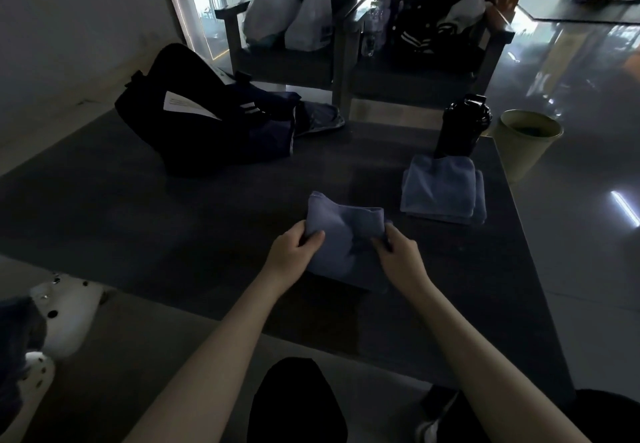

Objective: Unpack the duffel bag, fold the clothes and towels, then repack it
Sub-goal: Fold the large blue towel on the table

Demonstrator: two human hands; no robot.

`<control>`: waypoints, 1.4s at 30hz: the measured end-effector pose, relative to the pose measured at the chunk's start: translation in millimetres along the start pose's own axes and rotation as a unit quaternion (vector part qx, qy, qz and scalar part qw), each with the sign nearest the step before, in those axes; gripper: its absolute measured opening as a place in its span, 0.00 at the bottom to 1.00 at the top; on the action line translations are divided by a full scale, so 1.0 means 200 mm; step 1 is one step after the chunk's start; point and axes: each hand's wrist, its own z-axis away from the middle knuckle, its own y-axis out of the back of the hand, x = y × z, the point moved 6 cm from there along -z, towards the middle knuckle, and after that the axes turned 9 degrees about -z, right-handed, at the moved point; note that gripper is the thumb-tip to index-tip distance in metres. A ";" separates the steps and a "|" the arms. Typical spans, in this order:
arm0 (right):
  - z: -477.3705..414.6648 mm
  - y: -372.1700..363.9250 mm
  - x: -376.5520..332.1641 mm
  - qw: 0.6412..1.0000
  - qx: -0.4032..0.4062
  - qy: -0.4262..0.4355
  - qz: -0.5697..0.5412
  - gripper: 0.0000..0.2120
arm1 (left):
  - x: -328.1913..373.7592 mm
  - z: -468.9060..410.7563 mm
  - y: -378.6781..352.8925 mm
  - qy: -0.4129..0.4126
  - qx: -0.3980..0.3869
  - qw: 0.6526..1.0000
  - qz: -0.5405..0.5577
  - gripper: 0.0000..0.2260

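Towel (341, 235): mid-tabletop, nearer the front edge, partly folded.
Left hand (294, 252): pinches its left edge.
Right hand (401, 254): pinches its right edge.
Folded towels (441, 190): stacked near the right edge.
Duffel bag (207, 124): far left corner of the tabletop (138, 217).
Bottle (462, 126): behind the stack.

A dark soft fabric duffel bag (194, 131) with white stripes and a white paper label slumps on its side at the far left of the dark tabletop (156, 221). Dark cloth (277, 131) spills from its open end. Well apart, at the far right, a neat stack of folded blue-grey towels (440, 190) lies flat. Near the front edge, another blue-grey towel (343, 231) lies part-folded and rumpled, its near corners pinched by the left hand (294, 248) and right hand (398, 252).
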 end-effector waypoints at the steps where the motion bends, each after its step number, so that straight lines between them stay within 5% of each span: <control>1: -0.02 -0.01 0.00 1.000 0.001 -0.010 -0.004 0.07 | 0.00 -0.01 -0.02 0.011 -0.018 0.999 0.025 0.09; 7: -0.01 -0.01 0.05 0.996 0.058 -0.057 -0.036 0.09 | -0.03 -0.08 -0.03 0.038 0.000 0.995 -0.088 0.19; 14: -0.02 0.01 0.01 0.979 0.103 -0.078 0.160 0.12 | 0.00 -0.13 -0.07 0.048 0.052 0.970 -0.232 0.18; 18: 0.00 0.01 0.01 0.966 0.114 -0.091 0.213 0.12 | 0.08 -0.14 -0.11 -0.001 0.055 0.921 -0.386 0.19; 22: -0.01 -0.04 -0.06 0.948 0.141 0.050 0.282 0.25 | 0.12 -0.18 -0.15 -0.038 0.071 0.865 -0.495 0.19; 25: -0.07 -0.13 -0.05 0.942 0.033 0.092 0.322 0.27 | 0.08 -0.26 -0.23 -0.044 -0.017 0.865 -0.499 0.23; 28: -0.11 -0.18 0.10 0.954 -0.058 0.013 0.292 0.27 | -0.01 -0.29 -0.27 -0.027 -0.058 0.889 -0.453 0.25; 42: -0.07 -0.18 0.13 0.947 -0.069 0.003 0.312 0.29 | -0.06 -0.23 -0.31 -0.015 -0.075 0.887 -0.455 0.28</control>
